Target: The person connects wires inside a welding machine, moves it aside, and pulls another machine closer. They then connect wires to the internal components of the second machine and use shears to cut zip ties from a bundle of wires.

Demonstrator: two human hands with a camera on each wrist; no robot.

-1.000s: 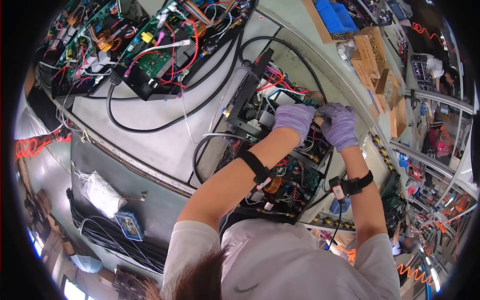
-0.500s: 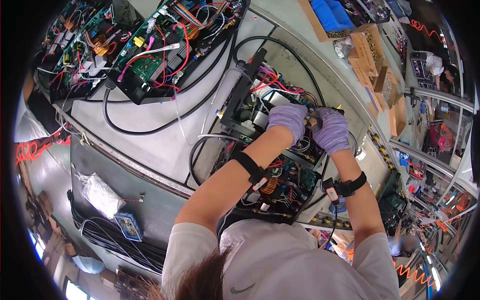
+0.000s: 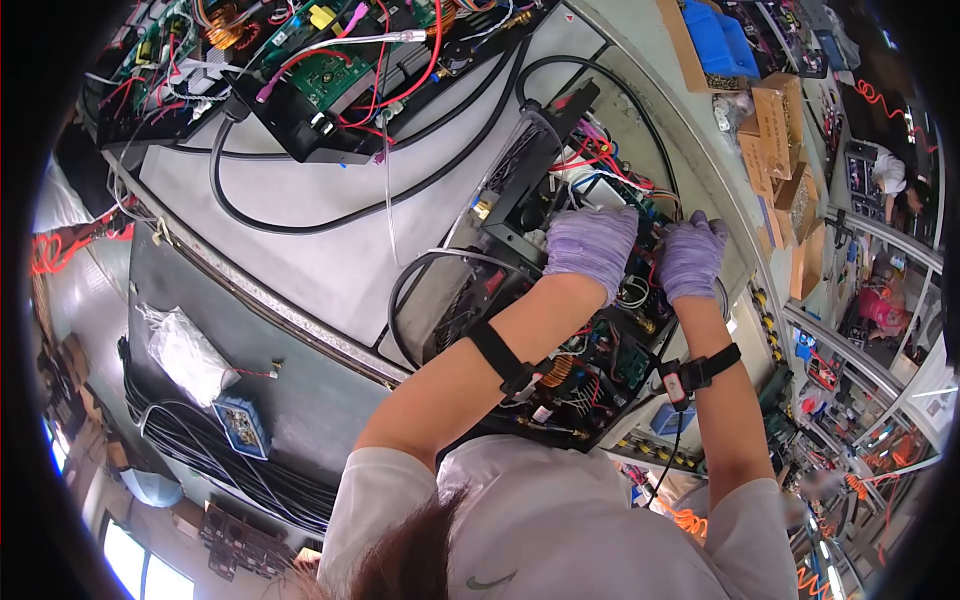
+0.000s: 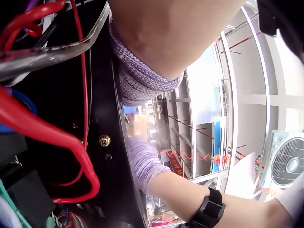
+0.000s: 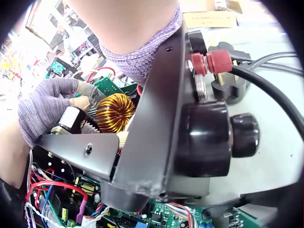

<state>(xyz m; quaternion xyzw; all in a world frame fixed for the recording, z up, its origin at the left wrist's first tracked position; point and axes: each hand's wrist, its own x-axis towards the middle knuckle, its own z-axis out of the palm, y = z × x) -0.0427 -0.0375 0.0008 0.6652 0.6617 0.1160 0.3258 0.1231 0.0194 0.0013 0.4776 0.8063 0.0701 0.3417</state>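
Observation:
Both hands wear purple knitted gloves with greyish fingertips. They are over an open black metal chassis (image 3: 515, 240) packed with boards and wires. My left hand (image 3: 592, 250) reaches into it. In the right wrist view, that left hand (image 5: 45, 107) has bent fingers and thumb close beside a copper-wound toroid coil (image 5: 114, 112); I cannot tell what lies between them. My right hand (image 3: 692, 258) is at the chassis's right end, fingers bent. The black end panel (image 5: 154, 109) hides its fingers in the right wrist view. That panel carries a red terminal (image 5: 218, 61) and black round parts.
More open chassis (image 3: 330, 90) stand at the upper left. A thick black cable (image 3: 300, 228) loops over the bench. Cardboard boxes (image 3: 775, 130) of small parts and a blue bin (image 3: 720, 40) line the far side. A small blue tray (image 3: 240, 428) and bagged material (image 3: 190, 355) lie lower left.
The hands, close together before, now stand a little farther apart, the right one farther right. The head view has shifted, so the bench and chassis appear moved.

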